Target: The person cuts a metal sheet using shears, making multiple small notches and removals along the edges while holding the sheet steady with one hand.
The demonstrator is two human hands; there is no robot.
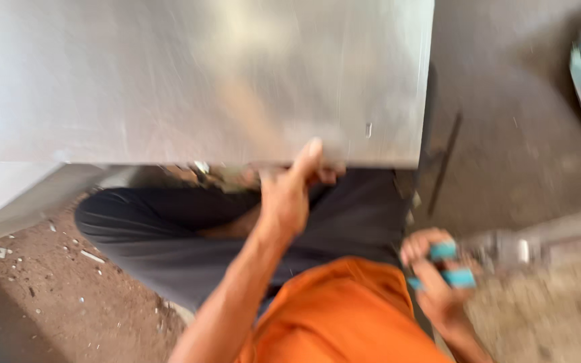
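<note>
The metal sheet [196, 81] fills the view from nine to one o'clock; my left hand [289, 191] pinches its near edge, thumb on top; my right hand [438, 275] at four o'clock grips teal-handled snips [489, 259] (blurred); I judge cutting comes next, needing the blades aligned to that edge.

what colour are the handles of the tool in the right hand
Turquoise blue handles in the right hand, seen in the head view, though blurred.

No package, label, sign or screen appeared anywhere in the frame; nothing with print or a display was visible from upper left to lower right.
</note>
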